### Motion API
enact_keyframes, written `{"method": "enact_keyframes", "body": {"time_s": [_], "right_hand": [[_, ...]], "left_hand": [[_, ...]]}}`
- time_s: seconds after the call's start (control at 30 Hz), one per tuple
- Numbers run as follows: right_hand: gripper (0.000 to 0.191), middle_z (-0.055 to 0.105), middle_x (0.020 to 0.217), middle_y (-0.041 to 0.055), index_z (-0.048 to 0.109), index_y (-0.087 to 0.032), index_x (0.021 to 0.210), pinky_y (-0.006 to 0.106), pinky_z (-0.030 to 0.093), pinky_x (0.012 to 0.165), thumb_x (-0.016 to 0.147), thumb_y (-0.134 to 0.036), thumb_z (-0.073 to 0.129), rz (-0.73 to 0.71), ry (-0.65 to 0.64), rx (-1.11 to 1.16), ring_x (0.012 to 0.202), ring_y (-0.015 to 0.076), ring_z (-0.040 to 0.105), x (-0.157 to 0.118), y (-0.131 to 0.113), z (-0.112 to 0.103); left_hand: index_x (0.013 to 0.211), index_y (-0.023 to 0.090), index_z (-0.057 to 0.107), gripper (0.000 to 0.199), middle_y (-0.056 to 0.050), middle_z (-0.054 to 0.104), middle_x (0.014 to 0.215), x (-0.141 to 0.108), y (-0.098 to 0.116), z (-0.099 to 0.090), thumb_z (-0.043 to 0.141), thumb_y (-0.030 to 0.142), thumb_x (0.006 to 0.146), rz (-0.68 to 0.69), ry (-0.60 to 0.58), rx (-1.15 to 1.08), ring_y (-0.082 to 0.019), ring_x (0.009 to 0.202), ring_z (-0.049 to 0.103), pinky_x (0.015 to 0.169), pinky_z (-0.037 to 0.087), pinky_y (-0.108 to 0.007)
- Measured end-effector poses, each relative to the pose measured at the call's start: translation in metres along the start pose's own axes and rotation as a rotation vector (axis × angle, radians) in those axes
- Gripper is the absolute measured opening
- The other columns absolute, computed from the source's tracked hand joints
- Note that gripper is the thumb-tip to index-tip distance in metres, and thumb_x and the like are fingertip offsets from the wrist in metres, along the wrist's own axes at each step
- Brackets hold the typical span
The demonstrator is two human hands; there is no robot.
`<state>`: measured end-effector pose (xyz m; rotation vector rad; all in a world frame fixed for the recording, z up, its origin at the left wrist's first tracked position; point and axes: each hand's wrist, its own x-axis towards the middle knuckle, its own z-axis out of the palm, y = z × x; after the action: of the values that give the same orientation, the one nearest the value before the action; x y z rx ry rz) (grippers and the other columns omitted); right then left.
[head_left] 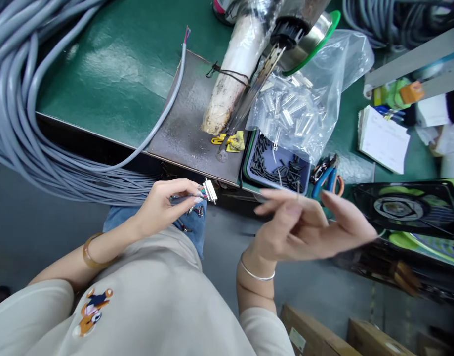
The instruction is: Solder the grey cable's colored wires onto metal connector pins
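Note:
My left hand (pixel 167 202) is closed, thumb and fingertips pinching a multi-pin D-sub connector (pixel 210 191) by the coloured wires at its back. The connector is just off the bench's front edge, above my lap. More small wired connectors (pixel 197 211) lie on my jeans below it. My right hand (pixel 301 225) is raised in front of the parts tray, smeared by motion. Its fingers look partly spread and partly curled. A thin pale strand shows beside it, but whether the fingers grip anything is unclear.
A soldering iron (pixel 256 84) slants above a dark metal plate (pixel 185 133). A blue tray (pixel 304 180) holds black tubing pieces, under a bag of clear parts (pixel 293 109). Pliers (pixel 325 180) and a fan (pixel 400 207) stand right; grey cable coils (pixel 12 94) fill the left.

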<state>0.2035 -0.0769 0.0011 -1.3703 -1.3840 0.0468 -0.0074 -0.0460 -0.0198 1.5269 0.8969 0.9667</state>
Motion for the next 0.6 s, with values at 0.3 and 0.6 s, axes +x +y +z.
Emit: {"method": "enact_keyframes", "body": {"time_s": [0.3, 0.6], "right_hand": [[0.019, 0.076, 0.084, -0.0036, 0.067, -0.026, 0.103, 0.032, 0.064, 0.07, 0.089, -0.013, 0.071, -0.079, -0.064, -0.073, 0.076, 0.0192, 0.078, -0.004, -0.006, -0.005], [0.024, 0.074, 0.077, -0.0028, 0.069, -0.025, 0.107, 0.028, 0.058, 0.05, 0.088, -0.009, 0.07, -0.174, 0.097, 0.102, 0.058, 0.0162, 0.072, 0.0, -0.011, 0.002]], "left_hand": [[0.089, 0.016, 0.074, 0.008, -0.009, 0.08, 0.097, -0.018, -0.006, 0.003, 0.068, 0.011, 0.089, 0.186, 0.015, 0.117, -0.016, 0.094, 0.076, 0.09, 0.058, -0.024], [0.091, 0.018, 0.076, 0.004, -0.007, 0.079, 0.097, -0.013, -0.004, -0.02, 0.072, 0.019, 0.088, 0.234, 0.062, 0.233, -0.018, 0.091, 0.075, 0.087, 0.057, -0.028]]}}
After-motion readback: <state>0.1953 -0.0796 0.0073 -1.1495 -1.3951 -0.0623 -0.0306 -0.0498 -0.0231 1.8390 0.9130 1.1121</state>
